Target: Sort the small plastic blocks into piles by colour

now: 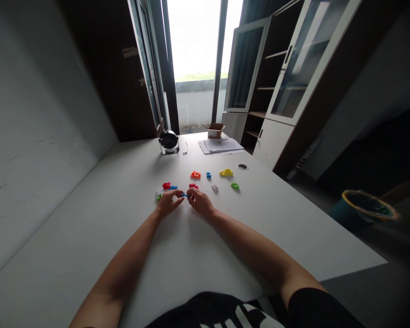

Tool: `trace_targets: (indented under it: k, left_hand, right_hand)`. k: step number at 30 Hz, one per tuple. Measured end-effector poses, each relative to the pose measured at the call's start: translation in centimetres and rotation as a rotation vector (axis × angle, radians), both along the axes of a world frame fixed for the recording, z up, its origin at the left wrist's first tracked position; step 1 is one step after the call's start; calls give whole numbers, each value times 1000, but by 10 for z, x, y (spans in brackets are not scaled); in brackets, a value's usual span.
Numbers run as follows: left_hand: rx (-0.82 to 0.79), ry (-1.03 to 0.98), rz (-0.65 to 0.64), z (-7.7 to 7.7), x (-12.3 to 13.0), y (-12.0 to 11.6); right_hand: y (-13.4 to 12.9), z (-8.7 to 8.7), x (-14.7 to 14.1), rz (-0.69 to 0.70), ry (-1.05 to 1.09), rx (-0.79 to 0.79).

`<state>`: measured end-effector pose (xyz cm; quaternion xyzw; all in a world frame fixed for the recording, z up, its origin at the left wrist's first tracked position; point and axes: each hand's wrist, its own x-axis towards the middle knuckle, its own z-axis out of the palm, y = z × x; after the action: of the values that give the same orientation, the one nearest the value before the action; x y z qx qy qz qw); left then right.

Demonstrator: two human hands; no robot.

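Note:
Between my fingertips is a small blue plastic piece [185, 195], too small to make out in detail. My left hand [169, 202] pinches its left end, and my right hand [200, 200] pinches its right end. Just beyond my right fingers lies a red piece [193, 186], partly hidden by them. By my left hand sits a loose group: a red piece [166, 185], another blue piece [173, 187], white bits [159, 192] and a green piece [159, 197] partly behind the hand.
Farther out lie an orange toy piece [195, 175], a small blue one [208, 175], a yellow one [226, 172], a white one [215, 187] and a green one [235, 186]. Behind them are a round black device [169, 141], papers [222, 145] and an open cardboard box [215, 130].

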<state>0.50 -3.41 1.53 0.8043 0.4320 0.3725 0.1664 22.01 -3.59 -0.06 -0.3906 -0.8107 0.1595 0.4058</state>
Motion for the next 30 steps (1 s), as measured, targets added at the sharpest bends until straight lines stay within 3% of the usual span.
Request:
trace_targets:
  k: [17, 30]
  left_hand:
    - [46, 0, 80, 0, 2, 0]
    - [34, 8, 65, -1, 2, 1]
  right_hand:
    - [-2, 6, -1, -18, 37, -17]
    - [-1, 6, -1, -25, 25, 14]
